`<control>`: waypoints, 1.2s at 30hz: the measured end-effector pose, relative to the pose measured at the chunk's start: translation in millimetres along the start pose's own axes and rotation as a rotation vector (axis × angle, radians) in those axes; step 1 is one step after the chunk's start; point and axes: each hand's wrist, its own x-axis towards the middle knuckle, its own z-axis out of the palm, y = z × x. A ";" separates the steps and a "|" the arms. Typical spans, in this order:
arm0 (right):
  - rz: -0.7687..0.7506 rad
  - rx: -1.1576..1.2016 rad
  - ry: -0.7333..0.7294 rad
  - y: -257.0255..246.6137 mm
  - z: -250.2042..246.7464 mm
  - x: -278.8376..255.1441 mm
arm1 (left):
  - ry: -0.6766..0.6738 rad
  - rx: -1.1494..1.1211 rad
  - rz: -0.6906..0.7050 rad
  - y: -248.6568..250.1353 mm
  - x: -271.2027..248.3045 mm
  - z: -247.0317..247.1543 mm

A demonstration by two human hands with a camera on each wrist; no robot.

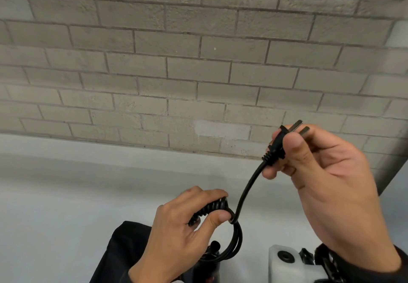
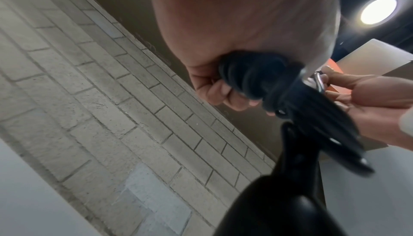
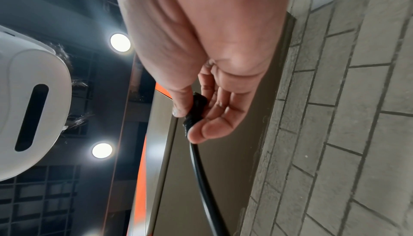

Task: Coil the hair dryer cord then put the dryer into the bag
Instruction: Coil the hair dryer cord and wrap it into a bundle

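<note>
**Cord nearly coiled, plug end held up in right hand**

Brick wall (image 1: 198, 62): grey, fills the upper part of the head view and runs behind both hands.

Surface (image 1: 66, 194): pale grey, meets the foot of the wall; both hands are raised above it.

Bag (image 1: 114, 256): dark fabric, lies on the surface at the bottom edge of the head view, partly hidden under the left hand. Cannot tell whether its mouth is open.

Hair dryer (image 2: 279, 204): black, hangs below the left hand, close to the left wrist camera and blurred. In the head view only a small dark part shows beneath the cord loops, over the bag.

Right hand (image 1: 326, 172): raised at right, higher than the left. Thumb and forefinger pinch the plug; the other fingers curl loosely beneath it.

Left hand (image 1: 187, 234): lower, centre. Fingers and thumb curl round the bundled cord and clamp it.

Cord (image 1: 247, 192): black. Several wraps are bunched in the left hand, and a few loops hang below it. One free length rises in a curve from that bundle to the plug.

Plug (image 1: 276, 148): black, two flat metal prongs pointing up and to the right, out past the right fingers.

White device with a dark round part (image 1: 287, 260): sits at the bottom edge by the right wrist.
</note>
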 end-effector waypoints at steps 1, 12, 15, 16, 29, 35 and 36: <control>0.002 0.012 0.010 -0.2 -0.6 2.3 | -0.008 0.003 0.006 0.5 0.6 -0.9; 0.110 0.100 0.050 14.8 7.4 21.9 | -0.061 0.080 -0.009 5.5 -0.7 -6.3; 0.106 0.098 0.054 14.1 9.3 25.7 | -0.060 0.106 0.029 5.7 1.7 -5.9; 0.100 0.100 0.055 13.9 9.5 27.2 | -0.059 0.108 0.039 6.2 1.9 -6.1; 0.241 0.022 0.277 62.1 -11.0 27.0 | -0.012 0.060 0.076 6.6 -2.8 -6.9; 0.355 -0.090 0.086 95.9 -19.7 -5.3 | -0.006 0.033 0.054 3.2 -4.4 -5.4; 0.365 -0.079 0.030 99.3 -21.2 -12.0 | -0.006 0.028 0.047 2.8 -4.6 -5.4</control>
